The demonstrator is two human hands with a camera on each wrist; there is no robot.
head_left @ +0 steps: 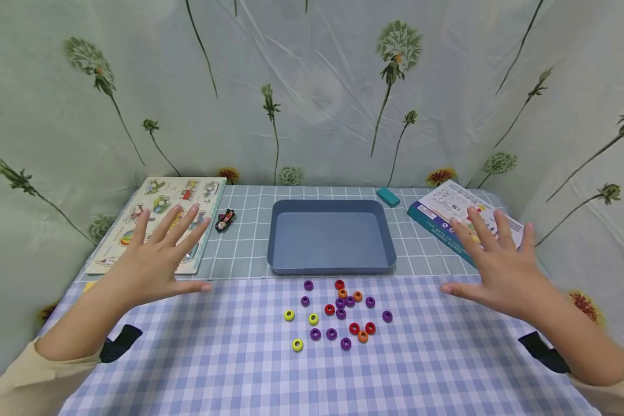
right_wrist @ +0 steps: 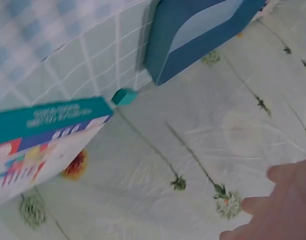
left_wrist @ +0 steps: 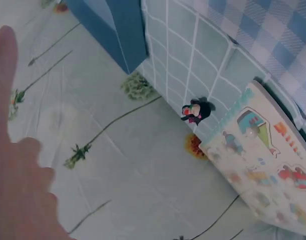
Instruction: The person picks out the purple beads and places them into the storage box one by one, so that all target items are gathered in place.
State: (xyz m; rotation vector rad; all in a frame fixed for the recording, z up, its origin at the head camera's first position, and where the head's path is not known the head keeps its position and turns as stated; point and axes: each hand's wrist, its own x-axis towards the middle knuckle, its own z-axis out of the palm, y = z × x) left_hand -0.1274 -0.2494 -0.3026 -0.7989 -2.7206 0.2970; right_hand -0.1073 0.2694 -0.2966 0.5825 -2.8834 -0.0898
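Both hands are raised over the table with fingers spread, holding nothing. The left hand (head_left: 153,263) overlaps the wooden picture puzzle board (head_left: 104,245) in the head view. My right hand (head_left: 504,277) overlaps the front of a teal-edged box (head_left: 442,228). Between the hands, a scatter of purple beads (head_left: 315,334), red beads (head_left: 330,309), orange beads (head_left: 362,336) and yellow beads (head_left: 297,345) lies on the checked cloth (head_left: 229,370). Just behind the beads sits a blue-grey tray (head_left: 333,270) with nothing in it.
A small dark figurine (head_left: 225,220) lies beside the puzzle board; the left wrist view shows the figurine (left_wrist: 197,110) too. A teal block (head_left: 387,197) rests by the tray's back right corner. Behind the table hangs a flower-printed curtain (head_left: 322,98).
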